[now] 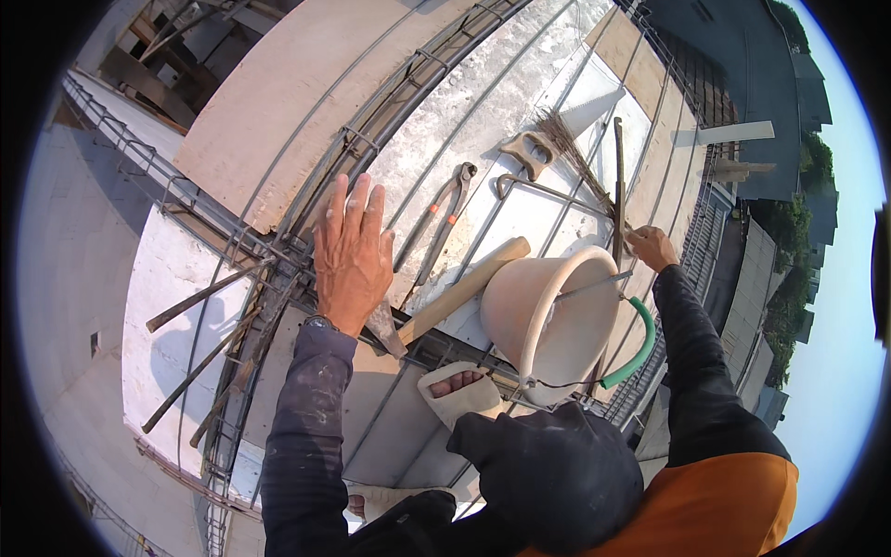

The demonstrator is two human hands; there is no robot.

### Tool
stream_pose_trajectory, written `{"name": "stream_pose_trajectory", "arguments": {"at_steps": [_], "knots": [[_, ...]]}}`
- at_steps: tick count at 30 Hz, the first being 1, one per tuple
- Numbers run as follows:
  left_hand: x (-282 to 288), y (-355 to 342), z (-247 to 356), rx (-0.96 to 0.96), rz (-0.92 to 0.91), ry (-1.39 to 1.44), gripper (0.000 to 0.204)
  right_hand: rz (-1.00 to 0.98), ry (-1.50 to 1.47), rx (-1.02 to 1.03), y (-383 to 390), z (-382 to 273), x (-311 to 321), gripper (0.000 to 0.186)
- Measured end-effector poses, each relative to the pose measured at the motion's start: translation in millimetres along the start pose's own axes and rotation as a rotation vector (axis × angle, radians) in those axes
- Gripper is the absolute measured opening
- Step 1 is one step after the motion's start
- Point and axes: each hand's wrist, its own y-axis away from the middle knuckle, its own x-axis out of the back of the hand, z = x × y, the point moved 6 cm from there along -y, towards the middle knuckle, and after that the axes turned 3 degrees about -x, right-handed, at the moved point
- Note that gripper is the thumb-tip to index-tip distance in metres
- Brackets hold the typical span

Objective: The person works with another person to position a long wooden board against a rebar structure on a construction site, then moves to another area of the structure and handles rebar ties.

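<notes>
My left hand [355, 255] lies palm down with its fingers stretched out, over the rebar beam cage [357, 139]. My right hand [652, 248] is closed at the lower end of a bundle of thin tie wire [580, 162], beyond the bucket; its fingertips are partly hidden. Between my hands stands a pale, dusty bucket [506, 302] with a green-sleeved handle [634, 348], tilted, with a thin rod across its mouth. A hammer with a wooden handle [464, 290] lies beside the bucket, its head near my left wrist. Pincers [445, 218] with orange bands lie farther up.
A hand saw [531, 153], a hooked bar [548, 193] and a dark flat bar [619, 176] lie on white panels crossed by rebar. Loose rebar ends [200, 302] stick out at left. The deck edge, with a drop to rooftops [742, 269], runs along the right. My sandalled foot [459, 390] is below the bucket.
</notes>
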Motion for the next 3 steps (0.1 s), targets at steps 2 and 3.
{"name": "stream_pose_trajectory", "arguments": {"at_steps": [2, 3], "knots": [[-27, -39, -22, 0.127, 0.03, -0.125, 0.08, 0.215, -0.173, -0.069, -41, -24, 34, 0.045], [-42, -58, -29, 0.188, 0.041, -0.16, 0.089, 0.323, -0.135, -0.103, -57, -8, 50, 0.053]]}}
